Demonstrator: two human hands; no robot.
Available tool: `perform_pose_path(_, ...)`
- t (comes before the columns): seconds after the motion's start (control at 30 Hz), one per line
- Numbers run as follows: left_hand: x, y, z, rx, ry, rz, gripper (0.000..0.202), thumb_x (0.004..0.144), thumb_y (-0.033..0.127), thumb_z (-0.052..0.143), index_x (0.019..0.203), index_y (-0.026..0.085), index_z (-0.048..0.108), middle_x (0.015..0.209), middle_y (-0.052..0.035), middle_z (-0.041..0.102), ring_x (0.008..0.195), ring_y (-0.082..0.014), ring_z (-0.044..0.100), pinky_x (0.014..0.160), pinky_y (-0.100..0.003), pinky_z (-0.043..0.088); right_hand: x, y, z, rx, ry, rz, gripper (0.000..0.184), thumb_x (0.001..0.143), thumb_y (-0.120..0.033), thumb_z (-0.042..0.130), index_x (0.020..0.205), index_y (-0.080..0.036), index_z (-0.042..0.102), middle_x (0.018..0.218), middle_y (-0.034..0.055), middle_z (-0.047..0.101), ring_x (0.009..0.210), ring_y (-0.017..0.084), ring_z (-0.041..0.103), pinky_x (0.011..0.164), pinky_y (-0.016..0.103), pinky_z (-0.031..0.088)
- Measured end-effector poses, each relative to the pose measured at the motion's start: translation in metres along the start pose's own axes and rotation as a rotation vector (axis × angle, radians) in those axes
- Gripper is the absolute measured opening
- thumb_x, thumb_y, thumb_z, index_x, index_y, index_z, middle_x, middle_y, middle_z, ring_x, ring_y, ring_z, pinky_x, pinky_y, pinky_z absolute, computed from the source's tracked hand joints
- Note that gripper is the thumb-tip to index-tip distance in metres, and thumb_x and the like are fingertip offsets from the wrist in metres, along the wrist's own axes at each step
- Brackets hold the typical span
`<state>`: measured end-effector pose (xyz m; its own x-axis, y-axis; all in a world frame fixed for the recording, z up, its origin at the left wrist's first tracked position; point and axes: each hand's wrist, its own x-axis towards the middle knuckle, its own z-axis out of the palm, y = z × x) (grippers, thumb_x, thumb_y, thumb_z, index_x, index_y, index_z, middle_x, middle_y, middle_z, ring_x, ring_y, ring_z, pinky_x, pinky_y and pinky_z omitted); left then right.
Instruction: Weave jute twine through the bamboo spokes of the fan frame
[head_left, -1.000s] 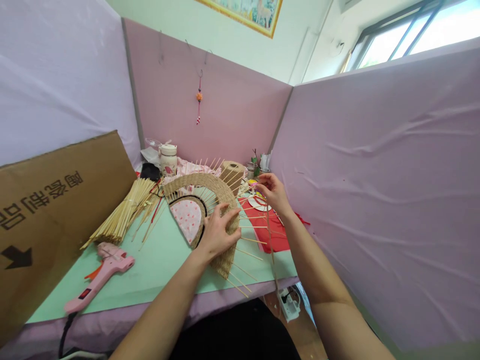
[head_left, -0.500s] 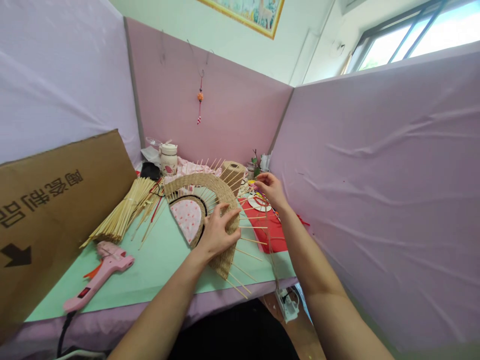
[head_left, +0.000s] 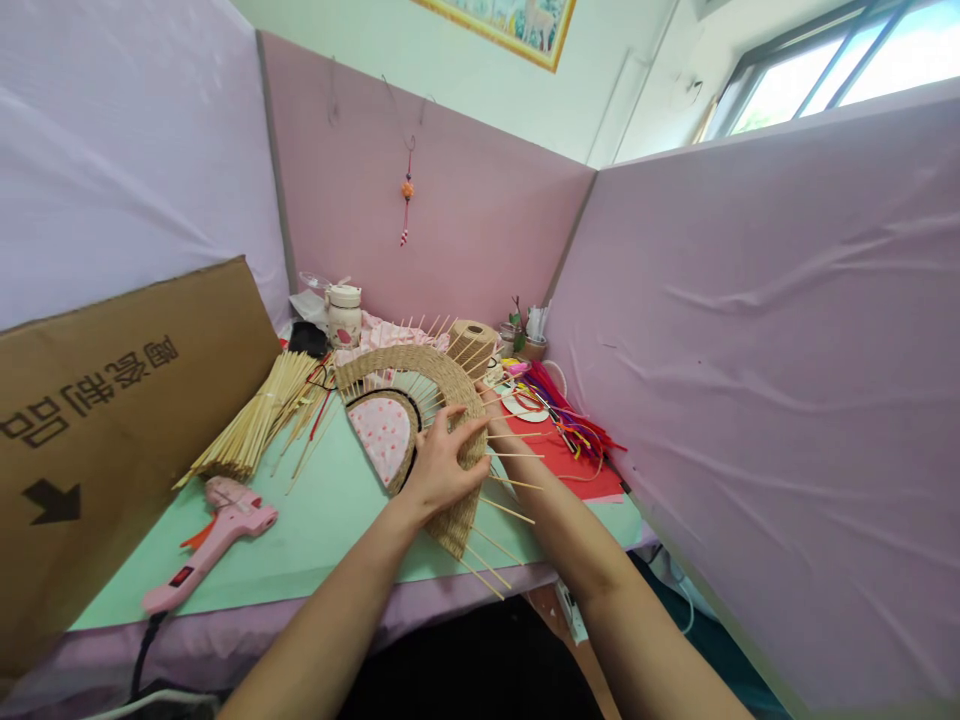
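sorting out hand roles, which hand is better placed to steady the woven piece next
Probably the left hand: it rests with fingers spread on the woven piece, while the right hand is mostly hidden behind it.

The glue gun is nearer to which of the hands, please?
Left. The left hand rests on the woven piece, right of the glue gun; the right hand is farther right and back, mostly hidden behind that piece.
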<state>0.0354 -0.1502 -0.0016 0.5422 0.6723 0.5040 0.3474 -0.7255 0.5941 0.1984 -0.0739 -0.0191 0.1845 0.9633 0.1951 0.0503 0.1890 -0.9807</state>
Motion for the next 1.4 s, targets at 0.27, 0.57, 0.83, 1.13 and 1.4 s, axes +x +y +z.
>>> perform_pose_path(0.27,-0.001,0.0,-0.001,-0.013,-0.002,-0.002,0.05,0.079,0.034,0.061,0.129,0.034,0.056,0.137,-0.0089,0.041,0.131,-0.0296,0.042,0.103,-0.051,0.036,-0.018,-0.021,-0.033,0.051,-0.023,-0.053,0.017,0.067,-0.023,0.062,0.084,-0.021,0.063,0.082,-0.0035,0.064,0.077,0.013,0.056,0.075,0.025,0.044)
perform_pose_path(0.57,0.0,0.0,0.0,-0.01,0.001,0.002,0.049,0.079,0.033,0.061,0.128,0.033,0.058,0.136,-0.0087,0.041,0.129,-0.0295,0.043,0.102,-0.051,0.037,-0.024,-0.012,-0.027,0.213,-0.117,0.027,0.028,0.068,-0.034,0.07,0.089,-0.022,0.057,0.078,-0.0027,0.064,0.067,0.012,0.058,0.065,0.025,0.047)
perform_pose_path(0.83,-0.002,-0.001,0.001,0.0,0.003,-0.002,0.052,0.08,0.035,0.062,0.131,0.033,0.054,0.138,-0.0085,0.04,0.132,-0.0299,0.041,0.104,-0.051,0.036,-0.022,-0.012,-0.023,0.293,-0.268,0.125,0.033,0.058,-0.033,0.074,0.086,-0.021,0.063,0.083,0.0018,0.071,0.07,0.018,0.064,0.062,0.03,0.051)
perform_pose_path(1.13,-0.011,-0.009,-0.039,0.03,-0.048,-0.051,0.064,0.086,0.047,0.056,0.144,0.027,0.036,0.144,-0.0117,0.046,0.131,-0.0302,0.044,0.106,-0.051,0.035,-0.038,-0.031,-0.007,0.343,-0.315,0.135,0.033,0.064,-0.034,0.075,0.093,-0.022,0.064,0.086,0.0015,0.072,0.07,0.017,0.064,0.058,0.028,0.05)
perform_pose_path(1.4,0.03,-0.03,-0.053,-0.015,0.212,-0.301,0.062,0.085,0.054,0.055,0.135,0.018,0.046,0.127,-0.016,0.059,0.118,-0.0309,0.054,0.102,-0.049,0.038,-0.051,-0.048,0.008,0.39,-0.379,0.137,0.038,0.069,-0.035,0.078,0.103,-0.024,0.065,0.089,0.0011,0.069,0.069,0.012,0.061,0.064,0.024,0.048)
